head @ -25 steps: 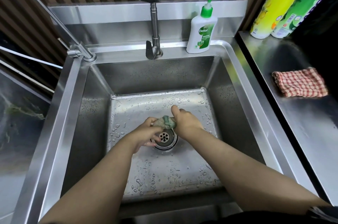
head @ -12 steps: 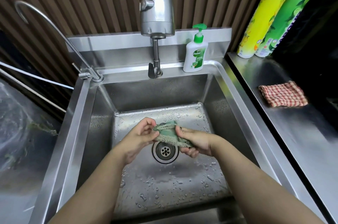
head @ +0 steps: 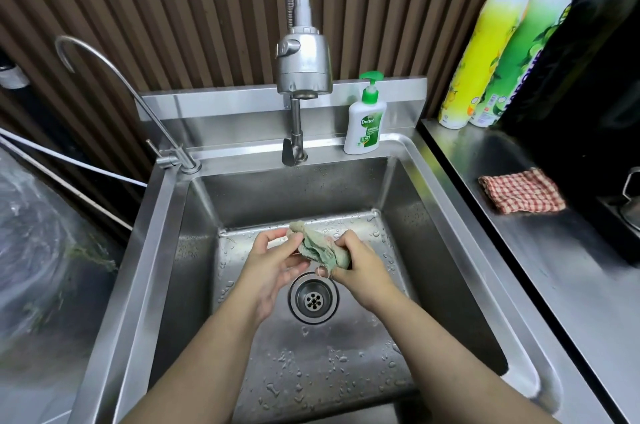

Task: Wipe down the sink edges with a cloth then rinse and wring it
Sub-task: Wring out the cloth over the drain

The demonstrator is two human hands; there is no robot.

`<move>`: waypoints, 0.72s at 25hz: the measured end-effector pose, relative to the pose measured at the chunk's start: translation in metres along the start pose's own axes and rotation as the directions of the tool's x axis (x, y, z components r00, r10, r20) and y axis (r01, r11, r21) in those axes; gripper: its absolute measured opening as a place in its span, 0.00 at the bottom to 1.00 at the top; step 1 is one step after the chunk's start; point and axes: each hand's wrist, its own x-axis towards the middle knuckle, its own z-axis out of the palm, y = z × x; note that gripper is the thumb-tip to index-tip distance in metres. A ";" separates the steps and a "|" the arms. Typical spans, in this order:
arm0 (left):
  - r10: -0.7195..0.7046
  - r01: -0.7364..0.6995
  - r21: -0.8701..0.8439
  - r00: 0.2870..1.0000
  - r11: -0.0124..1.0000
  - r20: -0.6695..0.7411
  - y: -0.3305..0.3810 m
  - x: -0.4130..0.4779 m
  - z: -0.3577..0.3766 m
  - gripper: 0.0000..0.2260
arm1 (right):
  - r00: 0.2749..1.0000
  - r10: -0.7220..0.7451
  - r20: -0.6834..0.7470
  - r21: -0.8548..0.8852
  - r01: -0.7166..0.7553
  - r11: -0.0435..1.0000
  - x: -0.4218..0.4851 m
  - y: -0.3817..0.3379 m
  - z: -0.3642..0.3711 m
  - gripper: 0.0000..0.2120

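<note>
Both forearms reach down into the sink (head: 149, 250) and meet just above the drain (head: 313, 299). The cloth (head: 317, 249), pale green, crumpled and bunched, is stretched between the two hands, off the wet floor of the basin and a little beyond the drain towards the back wall.

The left hand (head: 273, 266) is to the left of the drain, palm turned inward, with its thumb and fingertips pinching the cloth's left end, where a knob of fabric sticks up. The lower fingers hang loosely curled under it. The right hand (head: 360, 271) is to the right of the drain, back of the hand facing up, with its fingers curled tightly round the cloth's other end. A loose thread dangles below that fist. Both wrists are bent inward towards each other.

Straight behind the drain, the big tap head (head: 304, 67) hangs over the back rim, and no water is visible from it. Behind and right of the drain a soap bottle (head: 365, 119) stands on the rim. Far right of the drain, a red checked cloth (head: 521, 190) lies on the counter (head: 554, 268).
</note>
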 end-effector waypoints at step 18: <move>0.069 -0.134 0.360 0.980 0.923 0.189 0.033 0.004 -0.009 0.14 | 0.938 0.235 0.256 0.615 -0.346 0.709 -0.008 -0.022 -0.019 0.17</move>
